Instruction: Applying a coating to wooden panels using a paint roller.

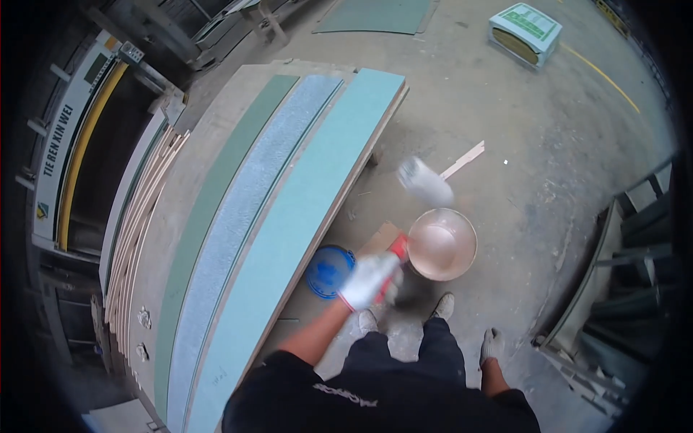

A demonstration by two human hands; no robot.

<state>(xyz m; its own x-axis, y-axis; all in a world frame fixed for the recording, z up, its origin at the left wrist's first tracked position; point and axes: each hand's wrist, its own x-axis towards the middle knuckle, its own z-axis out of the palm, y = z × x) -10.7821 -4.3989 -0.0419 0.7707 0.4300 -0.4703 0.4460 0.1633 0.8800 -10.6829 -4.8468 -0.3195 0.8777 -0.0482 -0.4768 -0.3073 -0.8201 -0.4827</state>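
My left hand [369,280], in a white glove, is closed round the red handle [398,245] of a paint roller. The roller's thick white sleeve [426,182] hangs over the floor just beyond an open bucket [442,244] and is smeared by motion. Pinkish-white liquid lies inside the bucket. At my right side my gloved right hand [492,346] hangs loose with its fingers stretched forward, and nothing shows in it. Left of the roller lie a light teal board [310,195], a board with a streaky bluish coat [249,195] and a darker green board [209,195], side by side on a table.
A blue round lid or tub [330,272] sits by the table edge near my left hand. A flat wooden stick [464,159] lies near the roller. Stacked thin strips [137,238] line the table's left. A wrapped pack [525,35] stands far right; metal racks [613,289] stand at right.
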